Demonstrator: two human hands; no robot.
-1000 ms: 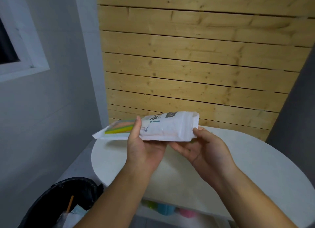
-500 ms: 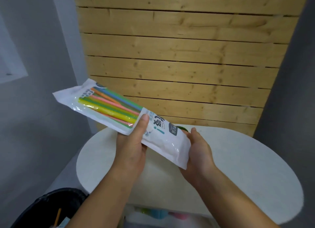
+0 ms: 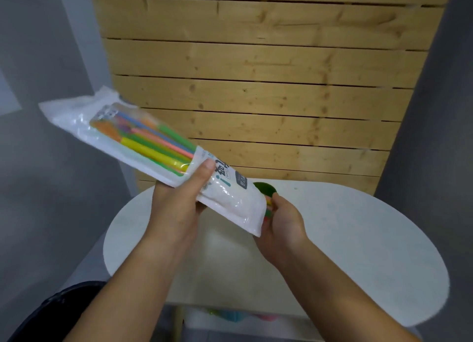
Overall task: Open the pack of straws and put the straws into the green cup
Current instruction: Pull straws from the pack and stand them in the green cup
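A white plastic pack of straws [image 3: 225,196] is held tilted above the table, its clear far end up at the left showing several coloured straws [image 3: 153,142]. My left hand [image 3: 179,208] grips the pack at its middle, thumb on top. My right hand [image 3: 281,224] is at the pack's lower right end, fingers closed on coloured straw ends [image 3: 268,206] that poke out there. The green cup [image 3: 266,188] stands on the table just behind that end; only part of its rim shows.
The white oval table [image 3: 358,239] stands against a wooden slat wall [image 3: 256,85]. A black bin [image 3: 51,313] is on the floor at the lower left. Coloured cups [image 3: 230,315] sit on a shelf under the table's front edge.
The pack went from level to tilted, its clear end raised to the left. My right hand moved from under the lower end to its mouth, where straw ends now show.
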